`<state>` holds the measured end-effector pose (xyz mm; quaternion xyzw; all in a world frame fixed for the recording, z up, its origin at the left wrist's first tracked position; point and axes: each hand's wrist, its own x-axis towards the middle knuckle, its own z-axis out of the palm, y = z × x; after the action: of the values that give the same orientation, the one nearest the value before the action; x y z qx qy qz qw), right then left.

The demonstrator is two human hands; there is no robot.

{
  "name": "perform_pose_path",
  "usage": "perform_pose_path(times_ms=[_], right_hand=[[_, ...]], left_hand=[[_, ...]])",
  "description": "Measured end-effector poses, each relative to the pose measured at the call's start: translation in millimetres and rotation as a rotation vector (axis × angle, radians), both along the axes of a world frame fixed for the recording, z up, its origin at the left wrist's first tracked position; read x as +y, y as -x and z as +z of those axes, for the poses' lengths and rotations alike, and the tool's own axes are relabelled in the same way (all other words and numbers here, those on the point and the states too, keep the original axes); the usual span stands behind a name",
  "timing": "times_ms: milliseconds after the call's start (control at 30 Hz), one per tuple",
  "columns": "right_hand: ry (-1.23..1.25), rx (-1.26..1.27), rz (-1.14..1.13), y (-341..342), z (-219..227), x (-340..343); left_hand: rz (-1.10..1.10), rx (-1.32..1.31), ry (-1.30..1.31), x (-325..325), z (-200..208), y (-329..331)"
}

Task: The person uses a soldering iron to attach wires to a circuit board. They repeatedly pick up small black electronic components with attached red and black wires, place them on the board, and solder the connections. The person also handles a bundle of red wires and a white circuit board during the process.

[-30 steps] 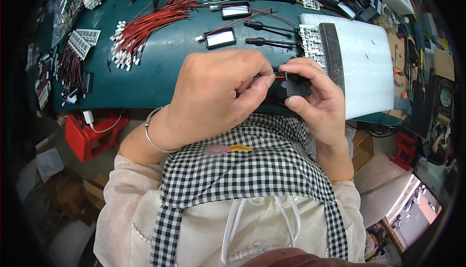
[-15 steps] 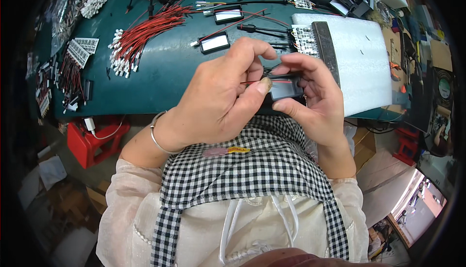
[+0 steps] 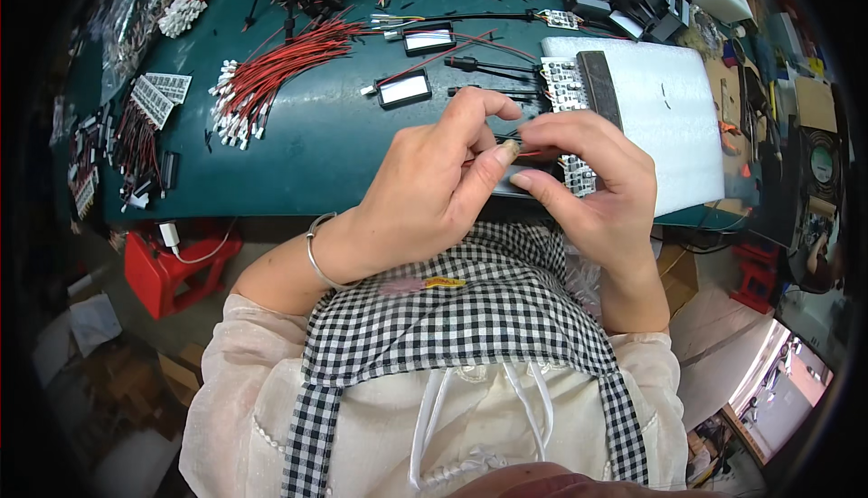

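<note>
In front of my apron, at the table's near edge, my two hands meet over a small black plastic case, mostly hidden behind the fingers. My left hand pinches a thin red wire between thumb and fingers; only short bits of it show. Curled around the case from the right, my right hand has its thumb tip against it and its fingertips on the wires above. Dark wires show between the fingertips of both hands. How the wires enter the case is hidden.
Two black cases with white faces lie beyond my left hand. A bundle of red wires with white connectors is further left. Past my right hand, a dark bar and small circuit boards rest on white foam. Black housings pile up behind.
My right hand has shifted slightly right and its fingers have closed inward. The case sits lower and is more covered. My left hand has moved slightly right, still pinching the wire.
</note>
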<state>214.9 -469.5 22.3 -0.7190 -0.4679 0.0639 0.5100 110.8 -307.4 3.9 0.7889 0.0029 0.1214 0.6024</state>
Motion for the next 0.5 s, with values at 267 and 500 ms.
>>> perform_pose_path(times_ms=[267, 500], right_hand=[[0.094, -0.149, 0.004, -6, 0, 2], [0.07, -0.042, -0.173, -75, 16, 4]], left_hand=[[0.008, 0.065, 0.034, -3, -1, -2], [0.118, 0.122, -0.111, 43, 7, -23]])
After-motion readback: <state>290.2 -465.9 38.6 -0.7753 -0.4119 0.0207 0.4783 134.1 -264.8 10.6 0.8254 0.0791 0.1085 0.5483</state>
